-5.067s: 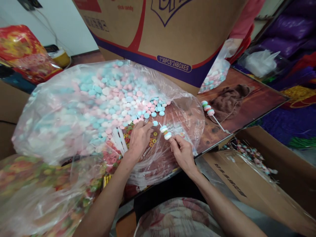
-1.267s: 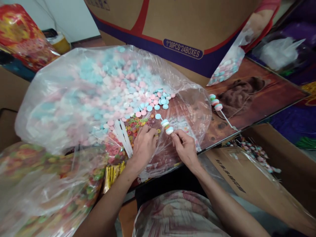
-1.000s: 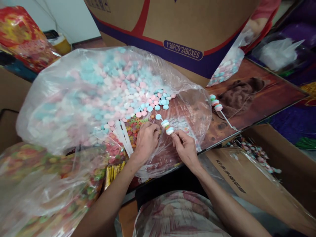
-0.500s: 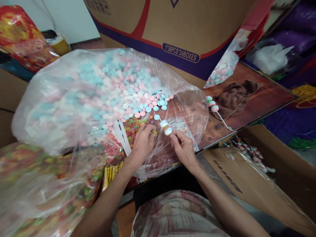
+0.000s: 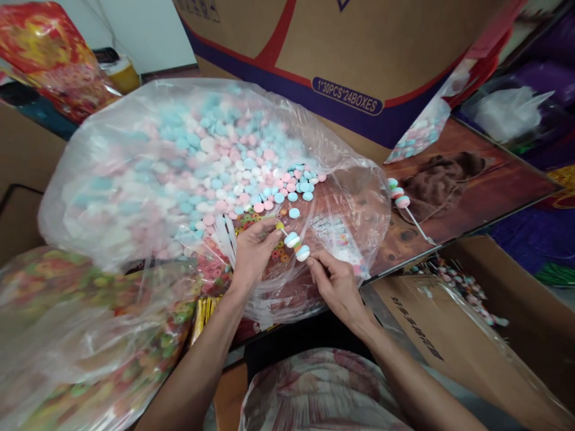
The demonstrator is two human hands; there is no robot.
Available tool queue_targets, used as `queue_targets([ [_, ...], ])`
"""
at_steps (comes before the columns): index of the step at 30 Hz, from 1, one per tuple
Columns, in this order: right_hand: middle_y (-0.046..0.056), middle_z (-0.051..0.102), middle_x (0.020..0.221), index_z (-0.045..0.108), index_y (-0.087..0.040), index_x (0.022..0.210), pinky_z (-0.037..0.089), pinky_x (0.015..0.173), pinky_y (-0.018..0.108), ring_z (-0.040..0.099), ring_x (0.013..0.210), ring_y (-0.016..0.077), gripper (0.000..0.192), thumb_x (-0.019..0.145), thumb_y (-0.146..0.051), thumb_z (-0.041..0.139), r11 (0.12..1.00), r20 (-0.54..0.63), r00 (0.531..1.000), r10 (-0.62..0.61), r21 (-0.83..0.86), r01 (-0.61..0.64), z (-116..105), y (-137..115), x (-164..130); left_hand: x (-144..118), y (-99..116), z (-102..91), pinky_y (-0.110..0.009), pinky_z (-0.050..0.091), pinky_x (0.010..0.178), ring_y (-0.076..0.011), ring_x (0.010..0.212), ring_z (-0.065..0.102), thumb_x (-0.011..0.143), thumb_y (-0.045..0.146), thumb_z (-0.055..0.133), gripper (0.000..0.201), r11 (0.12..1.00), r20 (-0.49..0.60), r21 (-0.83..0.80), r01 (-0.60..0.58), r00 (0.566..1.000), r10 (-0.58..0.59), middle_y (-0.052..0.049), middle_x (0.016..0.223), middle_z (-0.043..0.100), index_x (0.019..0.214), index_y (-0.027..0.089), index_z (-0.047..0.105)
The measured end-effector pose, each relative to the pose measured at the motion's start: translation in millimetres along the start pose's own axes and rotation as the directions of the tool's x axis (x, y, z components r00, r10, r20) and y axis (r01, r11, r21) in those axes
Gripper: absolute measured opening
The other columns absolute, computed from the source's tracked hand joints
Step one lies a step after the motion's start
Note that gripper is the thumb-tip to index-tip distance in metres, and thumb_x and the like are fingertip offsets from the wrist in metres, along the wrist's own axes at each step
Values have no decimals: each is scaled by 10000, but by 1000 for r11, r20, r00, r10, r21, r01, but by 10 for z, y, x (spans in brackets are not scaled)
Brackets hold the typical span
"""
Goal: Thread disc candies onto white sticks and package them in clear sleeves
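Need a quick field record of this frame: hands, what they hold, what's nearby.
left hand: pinches a small yellow ring candy at the stick's tip
right hand: holds the candy stick, several discs threaded on it
big bag: clear plastic, blue, pink and white disc candies
finished stick: lies on the board, right
carton: behind, printed 1*30PCS*24BOXES

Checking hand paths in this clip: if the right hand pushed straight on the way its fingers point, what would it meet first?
The right hand points up-left along the candy stick it pinches. Straight on, it would likely meet the left hand fingertips at the stick's tip, though depth is hard to judge.
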State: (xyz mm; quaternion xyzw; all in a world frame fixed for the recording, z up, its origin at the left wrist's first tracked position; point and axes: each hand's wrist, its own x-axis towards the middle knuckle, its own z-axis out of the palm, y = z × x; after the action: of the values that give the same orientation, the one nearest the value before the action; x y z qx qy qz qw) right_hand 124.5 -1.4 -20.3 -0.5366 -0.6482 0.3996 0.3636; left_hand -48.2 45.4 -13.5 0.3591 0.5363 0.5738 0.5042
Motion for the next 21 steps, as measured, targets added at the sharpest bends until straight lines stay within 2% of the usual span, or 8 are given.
queue_targets([
  [7, -43, 446, 589, 640, -200, 784, 324, 552, 242, 404, 566, 122, 251, 968, -293, 497, 998, 10, 1000, -3, -57, 3, -33, 13, 46, -28, -2, -29, -308, 536, 879, -189, 915, 704, 687, 329, 832, 292, 1000, 70, 28, -2, 998, 0, -60, 950, 769, 926, 182, 754],
  [11, -42, 443, 590, 646, -202, 794, 324, 552, 242, 399, 558, 122, 256, 971, -288, 482, 997, -6, 1000, -15, -73, 15, -43, -6, 58, -53, 14, -6, -278, 550, 775, -169, 845, 687, 738, 429, 797, 301, 996, 59, 83, 37, 997, -42, -37, 904, 749, 920, 193, 755],
  [16, -41, 446, 596, 618, -208, 795, 323, 553, 246, 408, 549, 122, 250, 981, -298, 479, 997, -6, 999, -34, -65, 34, 28, 13, 32, -52, 1, 38, -223, 510, 642, -135, 743, 658, 686, 435, 839, 347, 997, 3, -27, 76, 997, -76, -21, 827, 726, 860, 182, 678],
  [21, -39, 460, 604, 568, -211, 766, 326, 553, 244, 438, 560, 123, 248, 984, -279, 471, 999, -32, 998, -54, -10, 54, 118, 47, 16, -85, 36, 64, -199, 478, 617, -116, 718, 655, 693, 389, 852, 454, 981, 91, -63, 183, 980, -177, 4, 821, 708, 1002, 216, 568],
])
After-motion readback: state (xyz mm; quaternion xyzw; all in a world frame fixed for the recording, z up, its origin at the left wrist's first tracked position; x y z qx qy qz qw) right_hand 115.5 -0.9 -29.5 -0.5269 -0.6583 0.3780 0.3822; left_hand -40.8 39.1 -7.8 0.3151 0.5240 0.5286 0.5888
